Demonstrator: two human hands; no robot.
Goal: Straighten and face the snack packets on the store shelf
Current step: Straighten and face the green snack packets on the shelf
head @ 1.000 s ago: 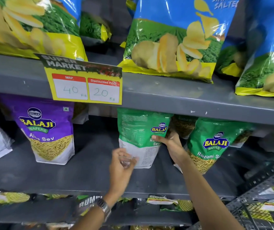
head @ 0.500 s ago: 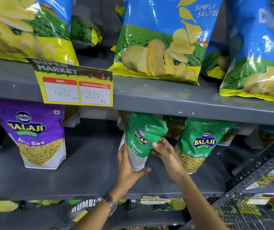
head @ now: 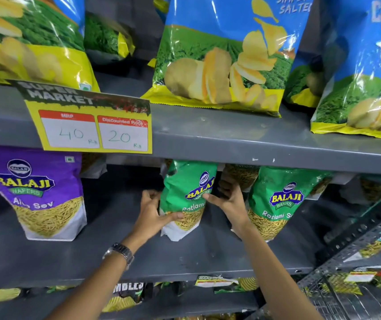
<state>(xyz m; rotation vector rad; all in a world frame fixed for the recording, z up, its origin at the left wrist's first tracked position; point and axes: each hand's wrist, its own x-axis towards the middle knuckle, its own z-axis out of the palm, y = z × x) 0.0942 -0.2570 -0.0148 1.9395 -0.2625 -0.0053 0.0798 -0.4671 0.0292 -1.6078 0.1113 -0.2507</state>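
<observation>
A green Ratlami Sev packet (head: 188,192) stands upright on the grey middle shelf (head: 138,255), its printed front turned mostly toward me. My left hand (head: 153,212) grips its lower left side, thumb across the front. My right hand (head: 227,199) holds its right edge, fingers behind it. A second green Ratlami Sev packet (head: 279,202) stands just to the right, front facing out. A purple Aloo Sev packet (head: 39,192) stands at the left of the same shelf.
Large blue potato-chip bags (head: 226,51) line the upper shelf (head: 242,137), which carries a yellow price tag (head: 90,125). More packets lie on the shelf below (head: 127,294). A perforated metal rack (head: 358,245) stands at the right. Bare shelf lies between the purple and green packets.
The green packet has been turned from its white back, through side-on, to its front nearly facing out. Both hands closed onto its sides and it now stands straighter.
</observation>
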